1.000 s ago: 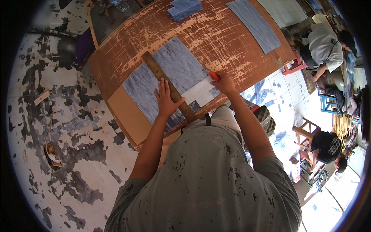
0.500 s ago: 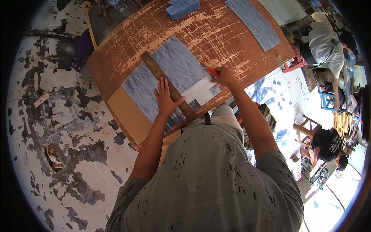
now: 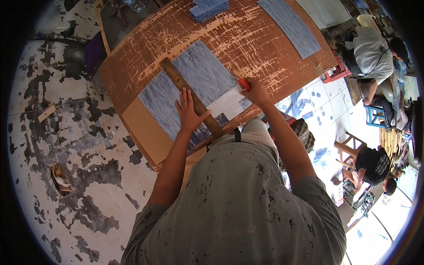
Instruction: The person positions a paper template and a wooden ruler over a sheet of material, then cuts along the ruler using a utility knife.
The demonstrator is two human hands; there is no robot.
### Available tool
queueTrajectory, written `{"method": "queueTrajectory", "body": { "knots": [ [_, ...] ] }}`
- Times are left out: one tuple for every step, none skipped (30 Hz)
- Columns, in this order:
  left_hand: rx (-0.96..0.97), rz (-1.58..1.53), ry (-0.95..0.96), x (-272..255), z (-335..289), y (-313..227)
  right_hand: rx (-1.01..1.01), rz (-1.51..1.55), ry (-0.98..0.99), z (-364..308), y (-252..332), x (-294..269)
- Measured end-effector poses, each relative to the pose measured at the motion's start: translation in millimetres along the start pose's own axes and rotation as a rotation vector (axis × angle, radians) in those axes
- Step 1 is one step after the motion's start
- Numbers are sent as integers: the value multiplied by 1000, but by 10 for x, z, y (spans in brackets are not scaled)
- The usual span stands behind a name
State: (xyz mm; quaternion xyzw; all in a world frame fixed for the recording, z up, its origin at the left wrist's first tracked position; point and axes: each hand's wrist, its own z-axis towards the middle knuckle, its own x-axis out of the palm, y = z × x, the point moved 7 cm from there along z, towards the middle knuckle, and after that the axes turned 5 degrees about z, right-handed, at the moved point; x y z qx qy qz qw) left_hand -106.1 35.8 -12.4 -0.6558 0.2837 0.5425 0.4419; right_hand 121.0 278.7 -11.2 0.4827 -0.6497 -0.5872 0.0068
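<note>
My left hand point(image 3: 191, 115) lies flat with fingers spread, pressing on a long brown wooden strip point(image 3: 179, 81). The strip lies slantwise across a blue-grey marbled sheet point(image 3: 205, 66), with part of the sheet showing on each side. In my right hand point(image 3: 257, 92) is a red tool point(image 3: 244, 84) that looks like a utility knife; its tip is hard to make out. This hand is at the right edge of the sheet, beside a pale stepped section point(image 3: 229, 102) made of squares. A small dark square point(image 3: 221, 119) lies near the strip's near end.
The worktable point(image 3: 141, 62) has a worn, scratched brown top. It carries a plain brown board point(image 3: 143, 132), a stack of blue-grey pieces point(image 3: 209, 9) and a long marbled strip point(image 3: 293, 28). Two people sit at right, near a wooden stool point(image 3: 352, 148). Blue scraps litter the tiled floor.
My right hand has shifted very slightly with the red tool. My left hand and the wooden strip keep their place. The person in white has moved an arm.
</note>
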Motion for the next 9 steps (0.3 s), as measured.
{"method": "queueTrajectory", "body": {
  "knots": [
    [0,1,0,-3,1,-1,-14,-6,-26,-13,15,-11],
    [0,2,0,-8,2,0,-28,-11,-52,-20,31,-25],
    [1,3,1,-11,4,-4,-27,-10,-53,-23,22,-19],
    [2,4,1,-16,4,-7,-41,-16,-48,-26,25,-7],
    [-1,3,7,-19,3,-7,-55,-22,-43,-28,29,5],
    [-6,2,12,-23,0,-6,-57,-22,-42,-26,30,12],
    [-7,3,11,-31,0,-8,-54,-42,-28,-22,31,29],
    [0,-8,12,-35,4,-18,-52,-63,-13,-18,32,47],
    [6,-18,13,-41,6,-20,-54,-61,-11,-19,43,65]
  ]
}}
